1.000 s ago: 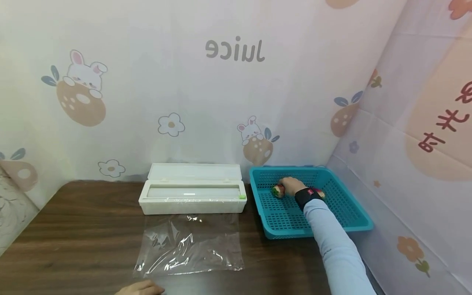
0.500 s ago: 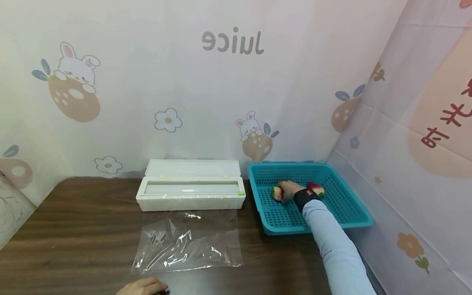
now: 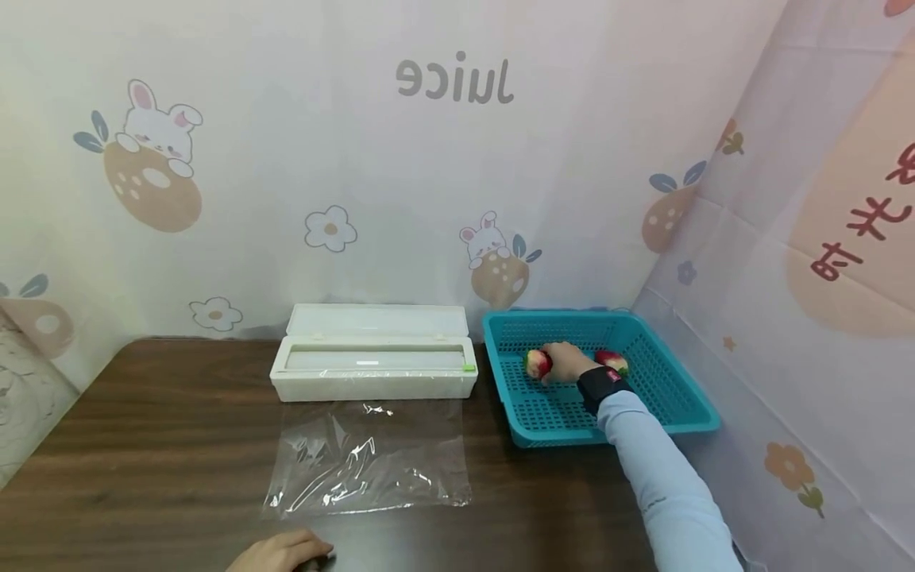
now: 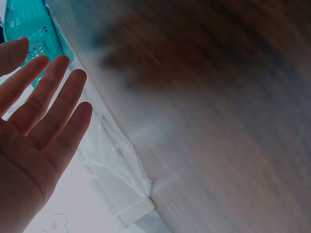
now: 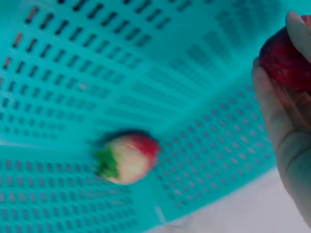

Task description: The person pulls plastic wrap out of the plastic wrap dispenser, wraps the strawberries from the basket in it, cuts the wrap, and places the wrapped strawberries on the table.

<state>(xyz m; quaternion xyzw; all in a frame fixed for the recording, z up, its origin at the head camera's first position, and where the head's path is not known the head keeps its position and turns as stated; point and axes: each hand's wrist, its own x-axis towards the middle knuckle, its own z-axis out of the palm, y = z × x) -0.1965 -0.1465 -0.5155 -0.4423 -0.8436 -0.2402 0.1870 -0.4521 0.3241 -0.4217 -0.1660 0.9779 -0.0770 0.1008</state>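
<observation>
In the head view my right hand (image 3: 565, 362) grips a round red-and-pale piece of produce (image 3: 538, 364) with a green end, inside the teal basket (image 3: 561, 437). The right wrist view shows its dark red side (image 5: 284, 60) between thumb and fingers; its exact kind is unclear. A second such piece (image 5: 129, 158), pale with a red tip and green end, lies in the basket's corner. My left hand (image 3: 282, 550) is at the table's near edge, below the film; its fingers are extended and hold nothing in the left wrist view.
A white cling-film box (image 3: 375, 388) with its lid raised stands at the back of the dark wooden table (image 3: 129, 445). Clear film (image 3: 372, 469) stretches from it toward me. A patterned cloth wall (image 3: 357, 159) stands behind and to the right of the basket.
My right hand has kept its place in the basket, and the held piece has turned to show more red. The second piece has come into fuller view. My left hand has shifted slightly forward.
</observation>
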